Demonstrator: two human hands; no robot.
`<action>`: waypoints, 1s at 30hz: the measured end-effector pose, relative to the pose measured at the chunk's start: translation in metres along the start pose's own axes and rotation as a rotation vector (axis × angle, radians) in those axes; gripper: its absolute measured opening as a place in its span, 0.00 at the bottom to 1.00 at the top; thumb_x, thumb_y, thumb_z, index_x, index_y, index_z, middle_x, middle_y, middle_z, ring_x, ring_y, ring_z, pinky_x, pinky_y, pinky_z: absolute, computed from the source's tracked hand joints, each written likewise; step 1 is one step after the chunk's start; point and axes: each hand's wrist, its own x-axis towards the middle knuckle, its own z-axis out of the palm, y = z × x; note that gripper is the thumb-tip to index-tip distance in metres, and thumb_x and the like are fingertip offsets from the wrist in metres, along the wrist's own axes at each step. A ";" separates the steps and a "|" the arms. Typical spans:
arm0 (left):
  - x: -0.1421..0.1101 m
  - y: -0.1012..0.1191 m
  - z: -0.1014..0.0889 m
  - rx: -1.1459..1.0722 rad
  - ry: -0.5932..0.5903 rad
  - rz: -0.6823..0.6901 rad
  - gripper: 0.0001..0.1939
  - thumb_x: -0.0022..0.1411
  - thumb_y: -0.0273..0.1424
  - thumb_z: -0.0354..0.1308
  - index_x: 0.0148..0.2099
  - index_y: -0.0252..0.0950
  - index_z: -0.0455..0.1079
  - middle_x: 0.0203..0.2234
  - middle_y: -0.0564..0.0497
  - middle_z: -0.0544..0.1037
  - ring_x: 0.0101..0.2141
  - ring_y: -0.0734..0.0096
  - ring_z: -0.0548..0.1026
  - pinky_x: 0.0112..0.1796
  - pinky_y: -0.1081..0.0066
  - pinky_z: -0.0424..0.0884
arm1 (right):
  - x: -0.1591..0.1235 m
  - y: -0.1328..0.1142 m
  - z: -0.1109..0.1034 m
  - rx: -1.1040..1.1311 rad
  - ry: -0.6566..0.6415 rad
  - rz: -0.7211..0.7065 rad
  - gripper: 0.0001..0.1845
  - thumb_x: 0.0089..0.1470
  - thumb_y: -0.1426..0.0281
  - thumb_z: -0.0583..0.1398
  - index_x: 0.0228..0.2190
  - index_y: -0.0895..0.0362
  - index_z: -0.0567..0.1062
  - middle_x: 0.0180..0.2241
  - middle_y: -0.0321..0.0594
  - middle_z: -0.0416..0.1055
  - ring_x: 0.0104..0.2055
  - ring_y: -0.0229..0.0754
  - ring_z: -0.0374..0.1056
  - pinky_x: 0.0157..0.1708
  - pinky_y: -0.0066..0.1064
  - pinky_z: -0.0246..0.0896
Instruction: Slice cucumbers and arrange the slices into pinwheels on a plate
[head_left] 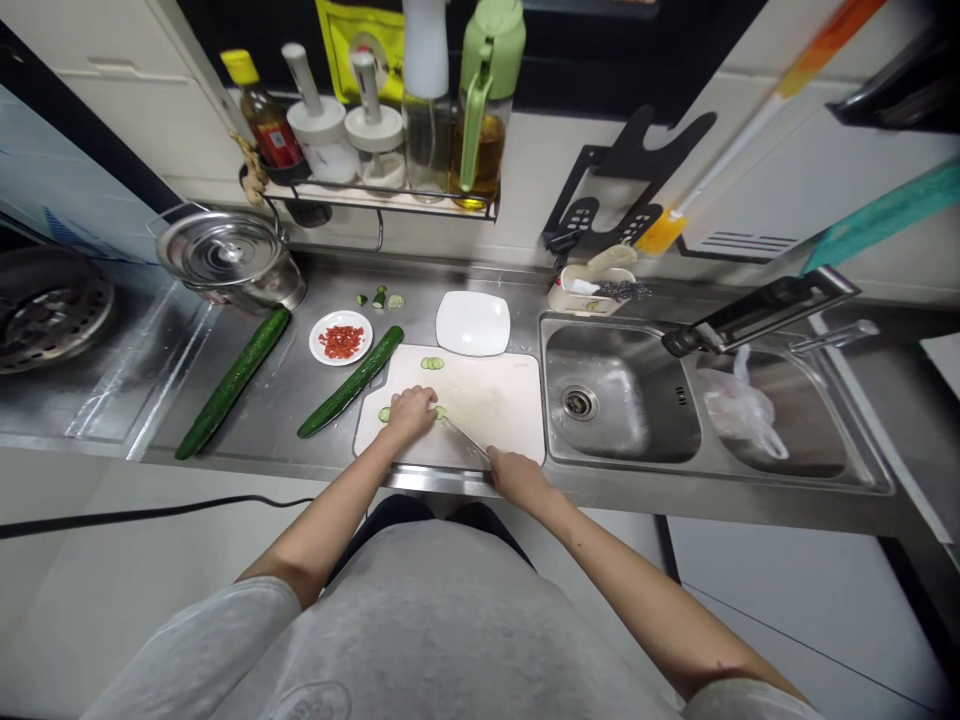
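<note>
My left hand [411, 414] is closed over a cucumber piece on the white cutting board [510, 390]; most of that piece is hidden under the fingers, with a green end [385, 414] showing at the left. My right hand [519, 478] grips a knife [466, 436] by its handle, the blade slanting toward the left fingertips. Beside the blade tip lies a pale green slice [440, 411]. Several overlapping cucumber slices [432, 364] rest near the board's far edge. A whole-looking cucumber [351, 382] lies against the board's left side, and another cucumber [234, 384] is farther left.
A small plate of chopped red pieces [342, 338] and a white dish [472, 323] stand behind the board. Cucumber ends [380, 298] lie nearby. To the right is a double sink [622, 400]; a steel pot [229, 255] stands back left. Bottles line a rack [382, 200] above.
</note>
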 end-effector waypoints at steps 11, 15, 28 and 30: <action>-0.008 0.008 0.010 0.000 0.060 -0.023 0.12 0.57 0.29 0.53 0.44 0.40 0.70 0.44 0.45 0.73 0.47 0.56 0.69 0.47 0.58 0.59 | -0.015 0.017 0.017 -0.010 0.029 0.006 0.15 0.63 0.70 0.46 0.47 0.56 0.66 0.37 0.49 0.75 0.41 0.47 0.71 0.34 0.30 0.55; -0.007 0.012 0.011 -0.038 0.069 -0.032 0.13 0.56 0.25 0.52 0.43 0.40 0.68 0.42 0.47 0.74 0.46 0.58 0.69 0.46 0.59 0.59 | -0.018 0.024 0.018 0.015 0.082 0.024 0.16 0.64 0.64 0.45 0.48 0.54 0.66 0.37 0.47 0.75 0.40 0.46 0.71 0.34 0.30 0.52; -0.028 -0.011 -0.010 -0.339 0.122 -0.193 0.07 0.58 0.28 0.54 0.40 0.41 0.69 0.34 0.55 0.78 0.35 0.71 0.74 0.40 0.69 0.63 | 0.005 0.027 0.035 0.167 0.240 0.137 0.18 0.64 0.62 0.46 0.51 0.54 0.64 0.37 0.45 0.76 0.39 0.45 0.71 0.31 0.29 0.47; -0.033 -0.032 -0.014 -0.356 0.149 -0.251 0.07 0.57 0.29 0.55 0.40 0.41 0.69 0.34 0.55 0.78 0.35 0.72 0.74 0.38 0.71 0.64 | 0.007 0.027 0.035 0.186 0.238 0.144 0.17 0.65 0.62 0.45 0.49 0.54 0.65 0.37 0.45 0.76 0.39 0.45 0.71 0.30 0.29 0.47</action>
